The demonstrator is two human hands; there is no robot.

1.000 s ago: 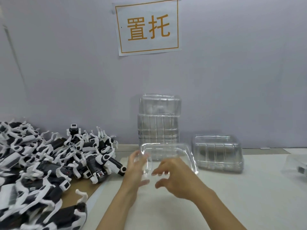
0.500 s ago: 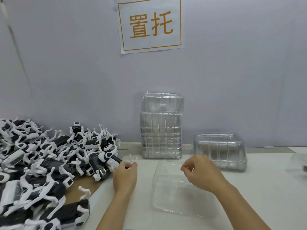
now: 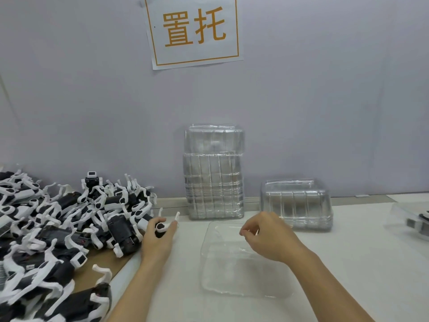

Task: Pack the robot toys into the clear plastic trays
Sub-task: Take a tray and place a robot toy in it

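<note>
A clear plastic tray (image 3: 222, 270) lies flat on the white table in front of me. My right hand (image 3: 269, 235) hovers over its far edge with fingers curled, thumb and forefinger close together; whether it pinches the rim is unclear. My left hand (image 3: 157, 238) grips a black-and-white robot toy (image 3: 162, 226) at the right edge of the toy pile (image 3: 58, 217), its white legs sticking up past my fingers.
A tall stack of clear trays (image 3: 213, 173) stands against the wall, a shorter stack (image 3: 296, 203) to its right. At the far right lies a tray with a toy in it (image 3: 415, 221). Brown cardboard (image 3: 102, 259) lies under the pile.
The tray went from held in both hands to lying on the table. My left hand moved left to the pile and took hold of a toy.
</note>
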